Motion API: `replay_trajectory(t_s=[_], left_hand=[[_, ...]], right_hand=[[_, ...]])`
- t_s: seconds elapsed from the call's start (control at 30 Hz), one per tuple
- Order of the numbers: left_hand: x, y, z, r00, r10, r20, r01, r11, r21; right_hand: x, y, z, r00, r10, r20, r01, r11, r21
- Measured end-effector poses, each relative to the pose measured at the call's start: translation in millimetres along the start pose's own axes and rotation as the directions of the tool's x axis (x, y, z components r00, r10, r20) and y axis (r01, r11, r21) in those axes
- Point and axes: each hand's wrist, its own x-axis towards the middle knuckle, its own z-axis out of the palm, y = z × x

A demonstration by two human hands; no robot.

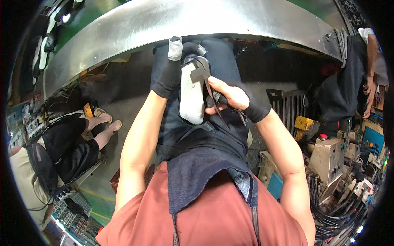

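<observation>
Shoe upper (192, 96), sole side up, propped over the lap below the steel counter (172, 24). Left hand (169, 71), gloved, taped finger, clamps its toe end to steady it. Right hand (230, 98) closed on scissors (211, 88), blades at the edge for trimming.

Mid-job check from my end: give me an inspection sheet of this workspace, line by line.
Surface: curved steel bench edge ahead; work is done over the lap on a dark apron.
Job's things: grey shoe sole, scissors at its edge.
Clutter: plastic crate, yellow-tagged box.
Grippers: left hand, gloved with taped fingertip, holds the sole; right hand grips the scissors.
Cables: black bundle lower right.
Surroundings: seated person left, another person right, machine.
</observation>
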Motion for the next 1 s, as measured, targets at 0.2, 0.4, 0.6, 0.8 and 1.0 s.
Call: replay_trajectory(t_s=[0.2,0.4,0.6,0.8,1.0], left_hand=[[-10.8,11.4,14.4,0.987,0.161,0.025,-0.16,0.986,-0.052],[-13.0,9.9,4.1,0.948,0.318,-0.012,-0.312,0.937,0.16],[-21.0,25.4,18.8,0.958,0.287,-0.004,-0.282,0.947,0.154],[-23.9,20.0,17.6,0.941,0.335,0.044,-0.338,0.935,0.107],[-34.8,11.4,12.3,0.949,0.316,-0.018,-0.313,0.946,0.088]], right_hand=[[-12.2,21.7,50.0,0.879,-0.323,-0.35,0.134,0.873,-0.469],[-3.1,45.6,57.6,0.809,-0.45,-0.378,0.235,0.837,-0.494],[-5.6,27.8,14.0,0.912,-0.398,-0.096,0.327,0.849,-0.414],[-24.0,11.6,29.9,0.942,-0.3,-0.152,0.185,0.84,-0.51],[6.0,73.2,64.3,0.759,-0.576,-0.305,0.314,0.733,-0.604]])
